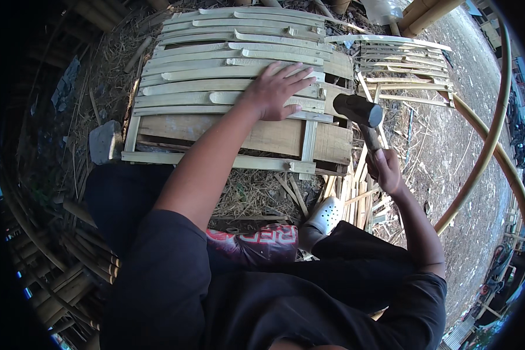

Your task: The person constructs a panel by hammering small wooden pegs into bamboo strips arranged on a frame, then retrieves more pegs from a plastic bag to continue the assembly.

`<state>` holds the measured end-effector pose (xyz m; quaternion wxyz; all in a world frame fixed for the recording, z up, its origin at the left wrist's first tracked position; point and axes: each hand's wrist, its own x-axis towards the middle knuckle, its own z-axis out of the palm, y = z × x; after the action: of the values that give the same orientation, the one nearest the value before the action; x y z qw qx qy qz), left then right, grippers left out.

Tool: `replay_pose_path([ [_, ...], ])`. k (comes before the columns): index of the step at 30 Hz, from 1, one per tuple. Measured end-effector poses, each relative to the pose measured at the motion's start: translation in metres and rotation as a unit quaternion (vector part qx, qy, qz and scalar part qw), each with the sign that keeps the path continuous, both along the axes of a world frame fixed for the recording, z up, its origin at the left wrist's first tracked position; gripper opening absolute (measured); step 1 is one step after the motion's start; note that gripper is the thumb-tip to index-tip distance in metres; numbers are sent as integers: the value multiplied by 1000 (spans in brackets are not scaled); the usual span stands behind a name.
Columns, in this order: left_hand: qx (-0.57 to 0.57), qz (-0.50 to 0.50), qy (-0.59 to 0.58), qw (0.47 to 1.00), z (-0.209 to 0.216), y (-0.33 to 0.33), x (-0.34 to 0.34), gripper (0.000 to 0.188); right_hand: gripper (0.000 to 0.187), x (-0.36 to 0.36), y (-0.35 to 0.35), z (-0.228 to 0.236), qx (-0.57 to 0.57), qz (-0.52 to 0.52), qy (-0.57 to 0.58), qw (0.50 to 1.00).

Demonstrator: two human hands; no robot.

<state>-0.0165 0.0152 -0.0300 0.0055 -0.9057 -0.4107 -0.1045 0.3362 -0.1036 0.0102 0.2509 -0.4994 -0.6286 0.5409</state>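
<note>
My left hand (277, 90) lies flat with its fingers spread on a panel of pale bamboo slats (192, 84), near the slats' right ends. My right hand (386, 170) grips the wooden handle of a hammer (359, 109). Its dark, blocky head hangs just right of the panel's edge, apart from the slats. Beneath the slats is a low wooden board platform (262, 133). Along the panel's near side runs a single slat (216, 161), with a gap between it and the others. An upright strip (308, 141) crosses under the slat ends at the right.
A smaller slatted bamboo panel (405, 67) lies beyond at the right. Loose bamboo strips (361, 201) are strewn near my shoe (326, 214). Long bamboo poles (487, 149) curve along the right. A grey stone block (105, 143) stands at the platform's left. More poles (70, 286) are stacked at lower left.
</note>
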Motion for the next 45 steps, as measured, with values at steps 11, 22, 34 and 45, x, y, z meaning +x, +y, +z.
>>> replay_pose_path([
  [11, -2, -1, -2, 1000, 0, -1, 0, 76, 73, -7, 6, 1, -65, -44, -134, 988],
  [22, 2, 2, 14, 1000, 0, -1, 3, 76, 78, -18, 4, -1, -50, -22, -219, 974],
  [34, -1, -9, -12, 1000, 0, 0, 3, 76, 70, -2, -8, -15, 79, -12, 30, 996],
  [45, 2, -6, -8, 1000, -1, -3, 0, 76, 69, -11, 1, 3, -10, -32, -165, 986],
])
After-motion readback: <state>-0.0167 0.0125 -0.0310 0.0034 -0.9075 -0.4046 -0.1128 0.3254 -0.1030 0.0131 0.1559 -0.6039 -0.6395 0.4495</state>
